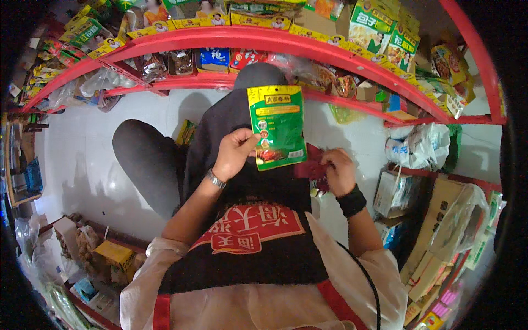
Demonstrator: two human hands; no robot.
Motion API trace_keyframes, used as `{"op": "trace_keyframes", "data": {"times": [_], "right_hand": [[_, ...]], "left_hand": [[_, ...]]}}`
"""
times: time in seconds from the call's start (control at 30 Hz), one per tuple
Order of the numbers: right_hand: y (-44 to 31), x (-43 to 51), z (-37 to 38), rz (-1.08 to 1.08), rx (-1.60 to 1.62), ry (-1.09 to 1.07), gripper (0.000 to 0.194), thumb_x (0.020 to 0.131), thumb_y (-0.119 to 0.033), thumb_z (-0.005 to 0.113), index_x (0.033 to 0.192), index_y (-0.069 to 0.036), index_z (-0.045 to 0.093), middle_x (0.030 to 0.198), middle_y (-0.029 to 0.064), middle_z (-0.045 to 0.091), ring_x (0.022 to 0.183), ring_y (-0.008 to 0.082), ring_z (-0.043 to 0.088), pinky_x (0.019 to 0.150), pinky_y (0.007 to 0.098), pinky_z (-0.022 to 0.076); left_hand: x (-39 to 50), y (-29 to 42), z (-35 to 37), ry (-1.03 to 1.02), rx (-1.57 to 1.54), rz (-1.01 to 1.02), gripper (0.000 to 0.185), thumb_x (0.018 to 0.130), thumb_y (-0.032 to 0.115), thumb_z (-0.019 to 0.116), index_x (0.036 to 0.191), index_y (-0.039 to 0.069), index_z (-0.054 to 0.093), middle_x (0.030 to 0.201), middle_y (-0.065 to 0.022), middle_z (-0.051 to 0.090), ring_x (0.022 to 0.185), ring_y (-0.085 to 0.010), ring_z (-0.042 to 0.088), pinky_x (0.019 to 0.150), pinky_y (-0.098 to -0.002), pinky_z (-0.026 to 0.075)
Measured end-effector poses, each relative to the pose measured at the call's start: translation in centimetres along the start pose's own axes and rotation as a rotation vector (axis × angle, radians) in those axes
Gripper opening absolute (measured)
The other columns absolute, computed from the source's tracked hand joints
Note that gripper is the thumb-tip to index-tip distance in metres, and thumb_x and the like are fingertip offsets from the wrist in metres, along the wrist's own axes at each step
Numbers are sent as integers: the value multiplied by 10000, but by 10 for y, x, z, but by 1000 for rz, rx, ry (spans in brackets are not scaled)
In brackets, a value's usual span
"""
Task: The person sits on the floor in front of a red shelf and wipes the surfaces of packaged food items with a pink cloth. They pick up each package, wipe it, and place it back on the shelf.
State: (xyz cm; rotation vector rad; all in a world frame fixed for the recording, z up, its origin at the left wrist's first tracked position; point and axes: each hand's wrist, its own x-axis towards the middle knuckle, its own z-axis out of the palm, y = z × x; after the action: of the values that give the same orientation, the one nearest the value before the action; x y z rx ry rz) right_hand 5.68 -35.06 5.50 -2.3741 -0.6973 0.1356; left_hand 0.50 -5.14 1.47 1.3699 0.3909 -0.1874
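My left hand (234, 153) grips the left edge of a green and yellow seasoning packet (282, 123) between thumb and fingers. The packet is upright above my knee, with a printed side bearing writing and small pictures towards me. To the right, my right hand (340, 171) has its fingers closed on a dark red cloth (312, 165), part of which lies behind the packet's lower right edge. A black apron (247, 181) with a red printed panel covers my lap. Beside my left leg, another yellow and green packet (187, 131) is partly hidden on the floor.
Red metal shelving (214, 38) curves across the front, stocked with seasoning packets (373, 27) in display boxes. Cardboard cartons (431, 235) and a white plastic bag (416, 144) stand at right. A yellow box (117, 255) sits on the lower left shelf. Pale floor tiles (99, 177) lie between.
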Motion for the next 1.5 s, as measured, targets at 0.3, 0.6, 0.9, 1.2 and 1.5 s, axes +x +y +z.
{"op": "trace_keyframes", "data": {"times": [0.3,0.6,0.9,1.2,1.5], "right_hand": [[-77,18,-25,88,645,-138,573,899,-276,689,1366,2,508,1244,175,642,1104,246,631,938,364,496],[-58,55,5,330,1311,-152,391,987,-181,646,1330,-23,547,1248,62,619,1148,170,590,984,337,481],[-49,94,-34,161,818,-218,337,995,-253,619,1262,-49,611,1176,73,668,1052,195,639,941,343,502],[-106,88,-18,-327,144,260,389,763,-178,812,1120,-99,678,1168,115,662,1041,345,631,923,439,517],[-27,102,-58,150,523,245,319,957,-201,654,1226,-31,632,950,108,692,885,207,655,863,329,515]], "left_hand": [[-46,100,42,55,797,922,87,809,86,721,843,39,656,1073,-121,653,930,-334,634,794,-385,539],[-29,119,5,170,792,934,352,836,130,752,1175,54,692,1205,-130,682,1082,-304,660,940,-385,521],[8,86,-15,-268,67,249,359,1056,332,551,1184,11,649,971,30,661,904,-47,571,815,-247,497],[1,84,28,20,221,458,320,1066,253,525,1260,18,623,1053,-17,685,964,-69,607,866,-262,508],[-2,127,26,51,358,542,264,1047,206,541,1215,23,631,969,-66,705,849,-133,661,774,-292,523]]}}
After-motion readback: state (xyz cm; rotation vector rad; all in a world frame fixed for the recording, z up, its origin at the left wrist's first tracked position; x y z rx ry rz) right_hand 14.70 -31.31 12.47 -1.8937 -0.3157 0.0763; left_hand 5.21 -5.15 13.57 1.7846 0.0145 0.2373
